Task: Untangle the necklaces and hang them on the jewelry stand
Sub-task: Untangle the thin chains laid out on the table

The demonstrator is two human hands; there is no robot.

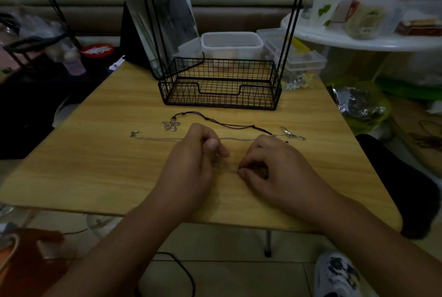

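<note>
A black cord necklace [229, 124] with a silver flower pendant [170, 125] lies stretched across the wooden table [100, 153]. Just in front of it runs a thin silver chain [157, 139] with a clasp at its left end and a silver pendant [293, 134] at the right. My left hand [191, 165] and my right hand [275, 167] rest side by side near the table's middle, fingers curled, pinching a fine chain [235, 172] between them; a small dark bead shows under my right fingers. The black wire jewelry stand [220, 81] rises behind, its basket base holding nothing.
Clear plastic boxes [232, 43] sit behind the stand, with a mirror [157, 14] leaning at the back left. A white round table [363, 38] loaded with containers stands at the right. Bags lie on the floor to the right.
</note>
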